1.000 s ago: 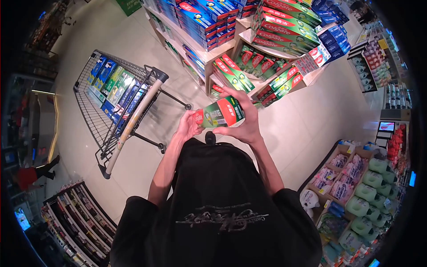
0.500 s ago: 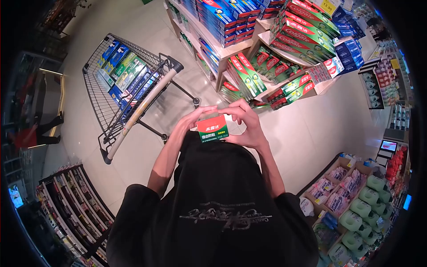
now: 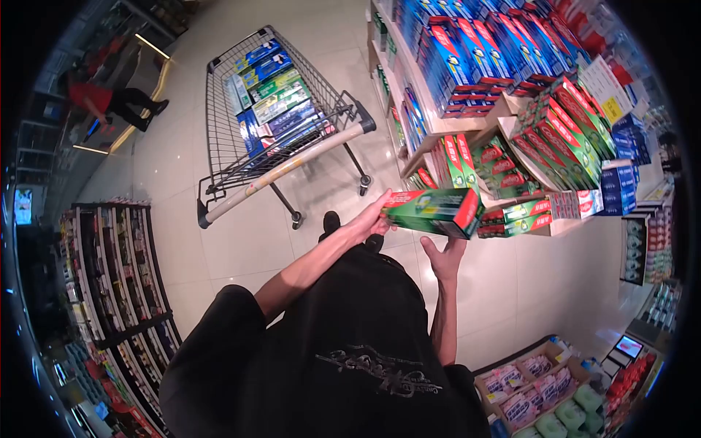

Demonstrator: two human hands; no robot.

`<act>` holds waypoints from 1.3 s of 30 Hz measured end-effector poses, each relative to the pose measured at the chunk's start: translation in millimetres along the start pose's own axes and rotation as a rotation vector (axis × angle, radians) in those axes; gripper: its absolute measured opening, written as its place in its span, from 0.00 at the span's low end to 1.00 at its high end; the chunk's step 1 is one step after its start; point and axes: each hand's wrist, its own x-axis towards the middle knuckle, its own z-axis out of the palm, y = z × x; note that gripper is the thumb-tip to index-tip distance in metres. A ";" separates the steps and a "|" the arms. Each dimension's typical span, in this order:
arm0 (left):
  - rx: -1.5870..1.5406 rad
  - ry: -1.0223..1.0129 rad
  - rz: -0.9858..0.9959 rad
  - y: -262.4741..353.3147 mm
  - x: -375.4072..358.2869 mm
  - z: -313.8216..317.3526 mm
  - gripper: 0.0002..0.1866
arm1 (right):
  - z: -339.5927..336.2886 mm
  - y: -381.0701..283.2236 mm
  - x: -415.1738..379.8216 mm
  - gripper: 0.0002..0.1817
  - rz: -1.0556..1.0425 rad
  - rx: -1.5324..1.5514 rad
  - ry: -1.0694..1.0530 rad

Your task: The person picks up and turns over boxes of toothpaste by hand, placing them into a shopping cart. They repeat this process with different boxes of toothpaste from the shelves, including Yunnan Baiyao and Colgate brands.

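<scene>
A green and red toothpaste box [image 3: 431,210] is held out in front of me, its red-edged end turned to the right. My left hand [image 3: 371,219] is closed around the box's left end. Just below the right end is my right hand [image 3: 444,257], thumb spread away from the fingers, whose tips are hidden behind the box. Behind the box, a display shelf carries similar green and red toothpaste boxes [image 3: 566,139]. Blue toothpaste boxes [image 3: 475,58] are stacked farther back on it.
A shopping cart [image 3: 288,162] stands ahead to the left, loaded with several boxed packs [image 3: 281,95]. A goods rack [image 3: 120,277] is at the left. Bins of pink packs [image 3: 529,398] stand at lower right. A person in red [image 3: 102,98] is at far left.
The toothpaste box has moved right toward the shelf and turned from end-on to lengthwise. My right hand has dropped below it, thumb apart. The view has shifted, showing the cart more fully.
</scene>
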 end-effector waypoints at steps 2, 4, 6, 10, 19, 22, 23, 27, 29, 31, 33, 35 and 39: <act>0.005 0.096 0.108 1.1 -12.9 19.3 0.34 | 20.3 -6.7 6.3 0.41 0.028 0.151 0.179; 0.045 0.018 0.148 2.9 -30.9 22.6 0.33 | 30.5 -23.6 14.3 0.39 0.044 0.265 0.276; 0.030 -0.026 0.131 7.2 -42.3 14.7 0.32 | 30.3 -26.0 22.3 0.31 0.073 0.422 0.343; 0.470 -0.012 0.248 10.2 -69.0 -4.4 0.28 | 24.1 11.2 15.2 0.28 0.224 0.702 0.232; 1.103 0.319 0.403 103.8 -137.4 53.8 0.42 | 86.8 -61.5 70.3 0.28 0.222 0.511 -0.056; 0.248 0.120 0.665 114.2 -146.5 -1.2 0.42 | 109.8 -100.7 112.0 0.26 0.160 0.528 -0.208; 0.184 0.208 0.712 121.6 -150.5 -17.9 0.43 | 116.9 -108.5 123.8 0.25 0.111 0.610 -0.271; 0.254 0.576 0.743 198.9 -177.4 -107.1 0.31 | 141.0 -77.0 158.4 0.22 -0.122 -0.154 -0.159; 0.357 0.861 0.670 240.7 -175.5 -162.0 0.34 | 154.5 -59.3 175.1 0.23 -0.189 -0.332 -0.175; 0.580 1.129 0.661 271.4 -154.8 -249.8 0.39 | 173.1 -47.0 187.3 0.25 -0.112 -0.546 -0.124; 0.871 1.364 0.555 298.7 -127.6 -347.9 0.41 | 190.2 -34.3 199.4 0.28 -0.051 -0.595 -0.155; 0.984 1.450 0.457 327.6 -96.7 -420.5 0.42 | 208.3 -27.5 208.3 0.30 0.020 -0.661 -0.106; 1.003 1.637 0.221 372.5 -29.7 -515.8 0.45 | 236.9 -21.4 216.9 0.30 0.108 -0.783 -0.061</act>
